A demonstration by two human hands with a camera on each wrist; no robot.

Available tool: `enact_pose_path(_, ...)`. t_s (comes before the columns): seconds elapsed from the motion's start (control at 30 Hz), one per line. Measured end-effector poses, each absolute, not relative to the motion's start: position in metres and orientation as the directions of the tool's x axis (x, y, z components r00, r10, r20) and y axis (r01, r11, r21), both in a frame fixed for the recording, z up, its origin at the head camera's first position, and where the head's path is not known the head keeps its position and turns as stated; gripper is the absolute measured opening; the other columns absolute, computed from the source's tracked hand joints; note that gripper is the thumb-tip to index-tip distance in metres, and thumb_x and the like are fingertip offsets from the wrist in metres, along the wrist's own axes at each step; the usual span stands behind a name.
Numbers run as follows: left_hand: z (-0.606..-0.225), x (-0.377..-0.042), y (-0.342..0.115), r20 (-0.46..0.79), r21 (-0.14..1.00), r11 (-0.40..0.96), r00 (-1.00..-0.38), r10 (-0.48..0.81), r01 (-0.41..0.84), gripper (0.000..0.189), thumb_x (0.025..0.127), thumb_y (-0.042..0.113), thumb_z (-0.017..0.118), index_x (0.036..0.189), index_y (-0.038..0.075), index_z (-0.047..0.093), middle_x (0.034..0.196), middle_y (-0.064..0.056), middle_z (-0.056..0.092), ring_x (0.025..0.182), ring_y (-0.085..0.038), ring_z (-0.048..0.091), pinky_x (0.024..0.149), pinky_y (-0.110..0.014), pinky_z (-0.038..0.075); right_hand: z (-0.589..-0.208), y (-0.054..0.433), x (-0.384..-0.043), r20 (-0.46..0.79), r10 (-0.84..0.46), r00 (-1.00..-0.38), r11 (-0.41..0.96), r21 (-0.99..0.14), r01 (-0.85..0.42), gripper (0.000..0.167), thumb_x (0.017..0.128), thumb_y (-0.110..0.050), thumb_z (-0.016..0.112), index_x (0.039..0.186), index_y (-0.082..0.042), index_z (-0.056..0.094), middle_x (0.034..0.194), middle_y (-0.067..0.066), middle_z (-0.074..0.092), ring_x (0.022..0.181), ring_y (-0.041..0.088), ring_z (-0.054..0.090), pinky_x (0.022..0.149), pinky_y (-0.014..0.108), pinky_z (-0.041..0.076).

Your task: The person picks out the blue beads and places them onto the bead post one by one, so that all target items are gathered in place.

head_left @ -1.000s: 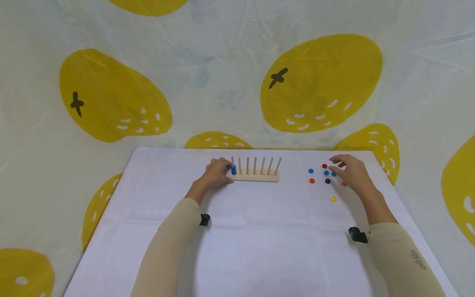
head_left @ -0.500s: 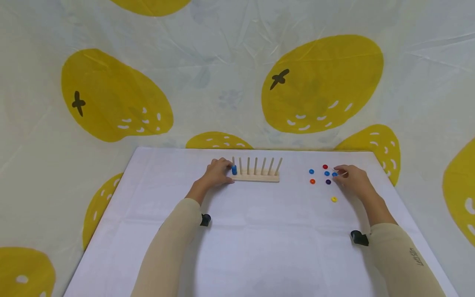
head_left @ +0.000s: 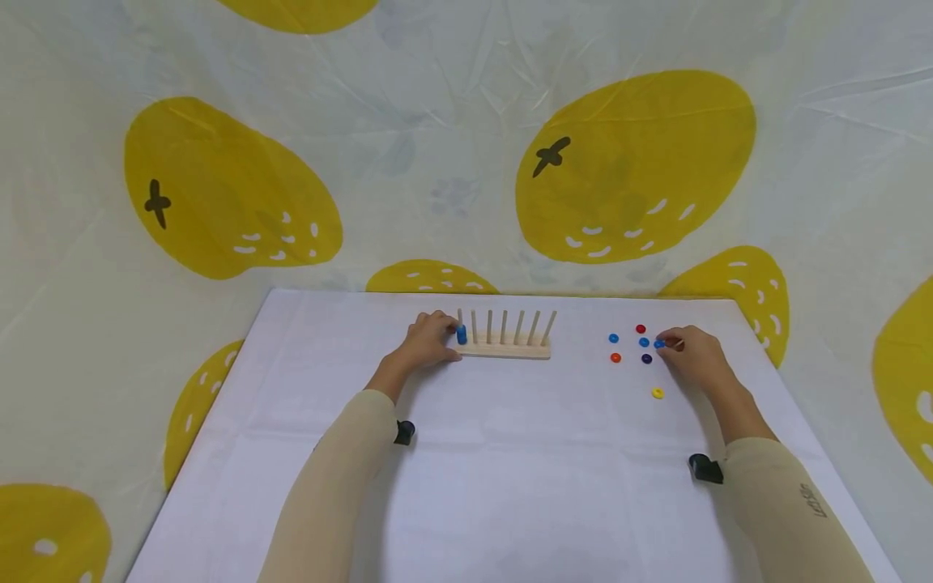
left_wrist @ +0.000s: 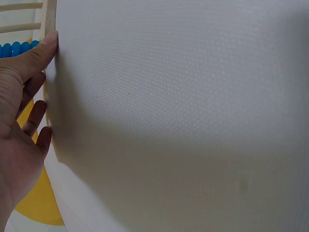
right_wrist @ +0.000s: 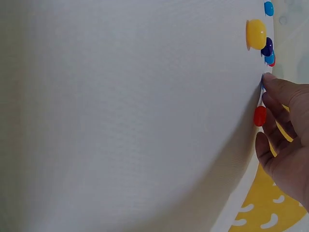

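A wooden peg rack stands at the far middle of the white table, with several blue rings stacked on its leftmost peg. My left hand holds the rack's left end, and its thumb lies against the rack base beside the blue rings. My right hand pinches a blue ring that lies on the table among loose rings. Only a sliver of that blue ring shows at the fingertip of my right hand.
Loose rings lie left of my right hand: blue, red, blue, orange, purple and yellow. A red ring lies under my right fingers. A lemon-print sheet hangs behind the table.
My right hand, spread above the rings a second ago, has dropped and drawn its fingertips together on a blue ring. My left hand has stayed at the rack.
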State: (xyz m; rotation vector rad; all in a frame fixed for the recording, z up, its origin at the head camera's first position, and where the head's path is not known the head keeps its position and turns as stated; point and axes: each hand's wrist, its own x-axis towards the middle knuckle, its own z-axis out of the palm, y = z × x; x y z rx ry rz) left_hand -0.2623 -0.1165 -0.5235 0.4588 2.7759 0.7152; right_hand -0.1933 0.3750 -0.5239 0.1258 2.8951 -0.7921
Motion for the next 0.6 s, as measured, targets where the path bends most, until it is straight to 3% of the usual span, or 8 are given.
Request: enact_pose_path(0.6,-0.5262,-0.2635,-0.1169,-0.142,0.488,0.835,-0.92,0.364,0.255,0.062,0.084,0.028,0.087,0.138,0.011,0.063,0.136,-0.005,0.061,0.129,-0.029,0.045,0.116,-0.048,0.034,-0.5245,0.378,-0.1898,-0.125,0.053,-0.991,0.856,-0.505,0.11,0.035,0.102,-0.02,0.066,0.129,0.001,0.06,0.118,0.026,0.062,0.106,0.041,0.053,0.101,0.061,0.047)
